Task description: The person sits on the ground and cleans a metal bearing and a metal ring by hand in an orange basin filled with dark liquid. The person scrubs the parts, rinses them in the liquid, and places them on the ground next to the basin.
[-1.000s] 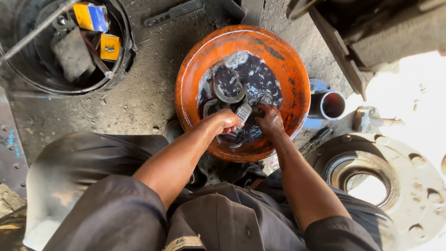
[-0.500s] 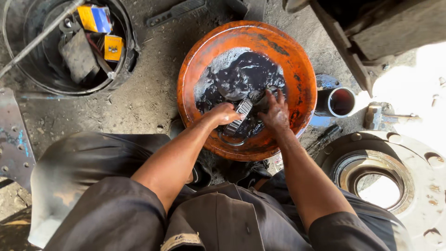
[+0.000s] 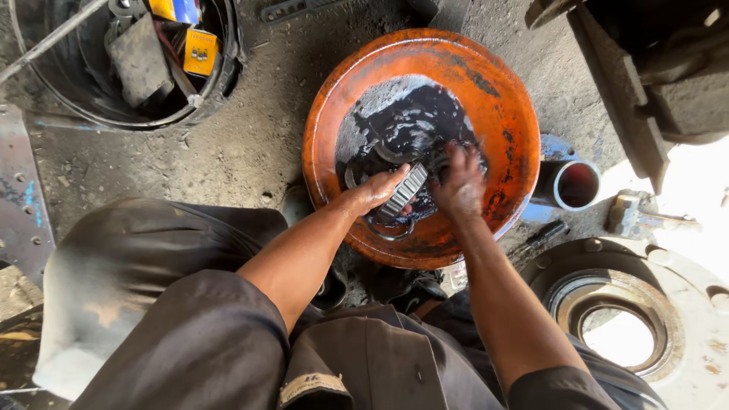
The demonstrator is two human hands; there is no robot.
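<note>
Wash midway, I'd say: left hand [image 3: 377, 190] fingers clamped on bearing [image 3: 404, 191] over black fluid in orange basin [image 3: 497, 114], right hand [image 3: 459, 182] fingers spread, dipped beside it; bearing looks greasy.

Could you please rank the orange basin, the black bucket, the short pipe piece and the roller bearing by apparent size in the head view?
1. Orange basin: largest fully in view.
2. Black bucket: cropped by the frame edge, so its rank against the basin is unsure.
3. Short pipe piece.
4. Roller bearing, held by the left hand: smallest.
</note>
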